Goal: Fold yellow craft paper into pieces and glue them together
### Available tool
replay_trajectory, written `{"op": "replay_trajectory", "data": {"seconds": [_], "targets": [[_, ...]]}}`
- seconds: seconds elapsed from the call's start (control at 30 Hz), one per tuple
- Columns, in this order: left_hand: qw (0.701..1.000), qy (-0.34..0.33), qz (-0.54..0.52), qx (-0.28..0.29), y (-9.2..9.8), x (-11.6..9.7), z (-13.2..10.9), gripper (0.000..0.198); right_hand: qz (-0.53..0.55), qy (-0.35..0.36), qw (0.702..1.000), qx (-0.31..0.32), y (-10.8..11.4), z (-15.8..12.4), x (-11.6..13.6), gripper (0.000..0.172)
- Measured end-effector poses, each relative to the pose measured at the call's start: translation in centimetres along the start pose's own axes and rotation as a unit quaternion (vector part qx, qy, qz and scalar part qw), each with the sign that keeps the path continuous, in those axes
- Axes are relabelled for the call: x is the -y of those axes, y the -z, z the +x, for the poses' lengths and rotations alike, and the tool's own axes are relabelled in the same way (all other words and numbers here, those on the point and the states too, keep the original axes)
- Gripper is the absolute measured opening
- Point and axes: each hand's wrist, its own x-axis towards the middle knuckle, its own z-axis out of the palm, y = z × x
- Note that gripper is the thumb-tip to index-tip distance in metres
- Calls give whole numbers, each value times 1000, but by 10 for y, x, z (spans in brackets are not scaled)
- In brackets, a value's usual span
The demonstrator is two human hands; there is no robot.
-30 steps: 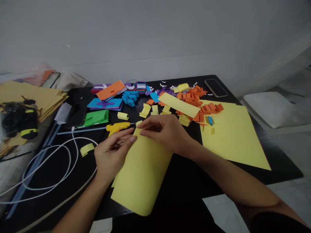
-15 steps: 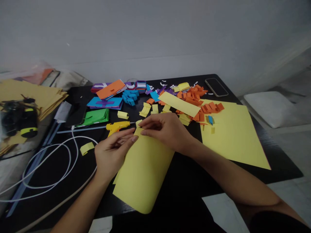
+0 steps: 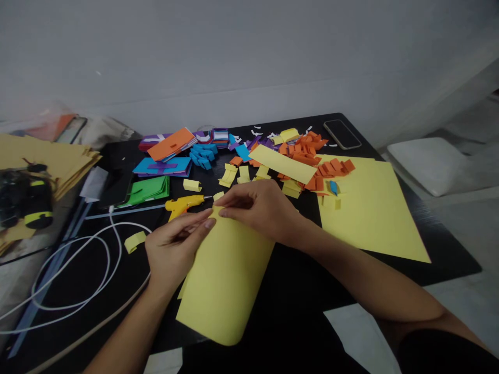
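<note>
A large yellow paper sheet (image 3: 228,280), bent over along its right side, lies in front of me with its upper end between my hands. My left hand (image 3: 175,249) pinches the sheet's upper left edge between thumb and fingers. At the top edge, my right hand (image 3: 261,210) has thumb and fingertips closed on the same paper, beside a small yellow tab (image 3: 219,196) that shows just past the fingertips. Whether the tab is joined to the sheet is hidden by the fingers. Close behind my left hand lies a yellow glue gun (image 3: 183,204), its nozzle toward the tab.
Folded yellow pieces (image 3: 228,175), orange pieces (image 3: 307,148) and a yellow strip (image 3: 283,163) lie behind my hands. Flat yellow sheets (image 3: 374,213) and a phone (image 3: 343,134) are on the right. Colored paper packets (image 3: 161,166) and a looped white cable (image 3: 109,254) occupy the left.
The view has shifted a little, so things on the table appear slightly further left. Both hands keep their pinch at the paper's top end, almost unmoved.
</note>
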Motion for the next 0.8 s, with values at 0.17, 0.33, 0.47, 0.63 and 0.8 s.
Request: {"op": "replay_trajectory", "data": {"seconds": [0.17, 0.33, 0.47, 0.63, 0.8], "targets": [[1000, -13, 0, -15, 0, 0, 0, 25, 8, 1, 1000, 2, 0, 0, 1, 12], [999, -38, 8, 1, 1, 2, -1, 24, 11, -3, 1000, 2, 0, 0, 1, 12], [999, -50, 17, 10, 3, 4, -1, 23, 9, 2, 1000, -1, 0, 0, 0, 12], [998, -53, 13, 23, 4, 5, -1, 22, -8, 2, 1000, -3, 1, 0, -1, 13], [999, -29, 23, 14, 4, 3, -1, 22, -16, -7, 1000, -4, 1, -1, 1, 13]]}}
